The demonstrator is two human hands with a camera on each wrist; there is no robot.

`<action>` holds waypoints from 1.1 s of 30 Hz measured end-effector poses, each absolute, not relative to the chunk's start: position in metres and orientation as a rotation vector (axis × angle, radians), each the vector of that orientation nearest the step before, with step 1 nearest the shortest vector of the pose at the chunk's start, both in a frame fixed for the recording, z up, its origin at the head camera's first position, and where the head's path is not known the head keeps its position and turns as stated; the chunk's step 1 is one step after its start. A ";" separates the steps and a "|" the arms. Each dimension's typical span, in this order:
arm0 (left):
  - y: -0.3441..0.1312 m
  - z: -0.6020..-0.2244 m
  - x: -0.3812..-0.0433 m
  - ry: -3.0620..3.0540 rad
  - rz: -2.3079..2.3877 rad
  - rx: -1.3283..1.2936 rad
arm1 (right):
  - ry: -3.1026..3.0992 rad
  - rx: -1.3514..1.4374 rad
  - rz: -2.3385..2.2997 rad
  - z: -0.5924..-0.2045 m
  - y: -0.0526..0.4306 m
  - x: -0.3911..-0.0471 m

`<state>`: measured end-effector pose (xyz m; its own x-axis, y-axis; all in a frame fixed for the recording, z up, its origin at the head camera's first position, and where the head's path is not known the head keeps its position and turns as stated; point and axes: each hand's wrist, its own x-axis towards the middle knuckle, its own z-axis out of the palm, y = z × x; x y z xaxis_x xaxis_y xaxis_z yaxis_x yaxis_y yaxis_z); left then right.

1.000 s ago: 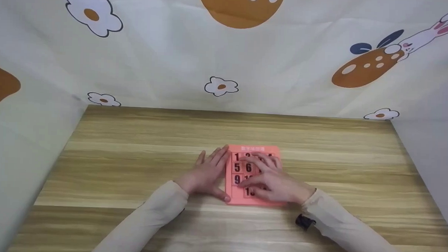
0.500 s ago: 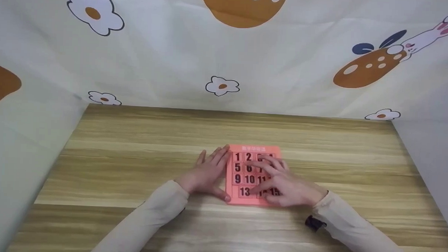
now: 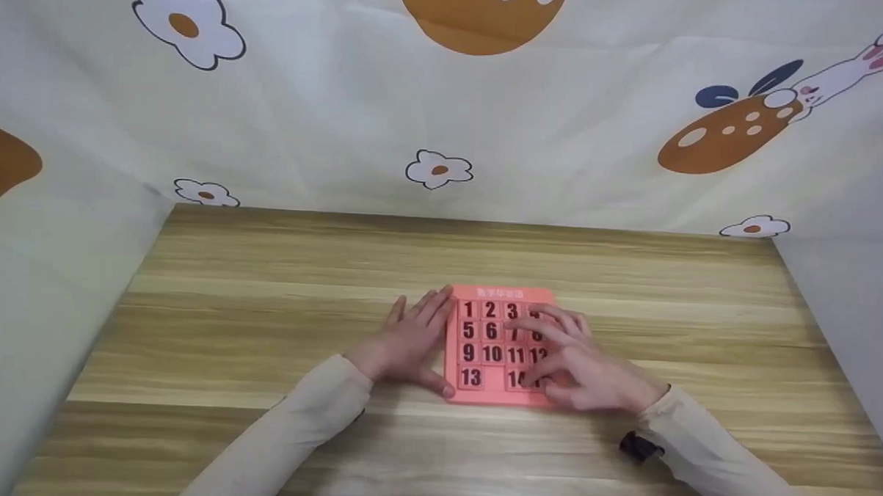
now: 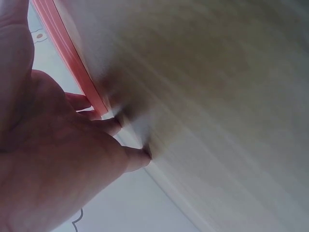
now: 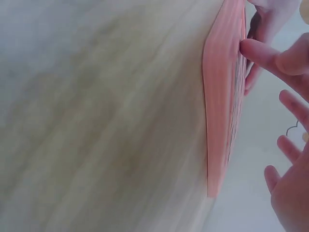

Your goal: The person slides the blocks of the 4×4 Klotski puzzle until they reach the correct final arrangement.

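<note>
A pink sliding number puzzle [image 3: 535,294] lies flat on the table, its numbered tiles in rows. In the bottom row, tile 13 [image 3: 471,378] sits in the left corner, and a gap separates it from tile 14 [image 3: 515,380]. My left hand [image 3: 409,342] rests along the puzzle's left side, fingers extended, thumb at the lower left corner. Over the right columns is my right hand [image 3: 588,374], one fingertip on tile 14 and the other fingers spread above the upper rows. It partly covers tile 15. The right wrist view shows a fingertip [image 5: 251,48] touching the puzzle's top.
The wood-grain table [image 3: 264,271] extends around the puzzle. A pale cloth [image 3: 306,126] printed with flowers and a rabbit rises behind the table's back edge, and pale walls stand at both sides. A black strap [image 3: 640,447] hangs at the right sleeve.
Tile 13 has slid left into the bottom left corner, shifting the gap to its right. My right hand has moved right across the puzzle, uncovering more tiles. My left hand has stayed put.
</note>
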<state>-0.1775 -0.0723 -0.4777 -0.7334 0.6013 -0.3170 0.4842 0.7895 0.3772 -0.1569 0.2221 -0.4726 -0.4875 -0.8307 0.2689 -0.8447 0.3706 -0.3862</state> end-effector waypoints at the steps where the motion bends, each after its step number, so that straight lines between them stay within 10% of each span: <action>1: -0.072 -0.478 -0.178 2.552 0.369 0.812 | -2.574 1.590 0.750 -0.473 0.222 -0.156; 33: -0.079 -0.479 -0.176 2.557 0.343 0.826 | -2.680 1.392 0.675 -0.474 0.244 -0.154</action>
<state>-0.1764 -0.0786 -0.4795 -0.7304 0.6023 -0.3221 0.4961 0.7920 0.3559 -0.1541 0.2436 -0.4738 -0.5944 -0.7684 0.2371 -0.7890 0.5003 -0.3565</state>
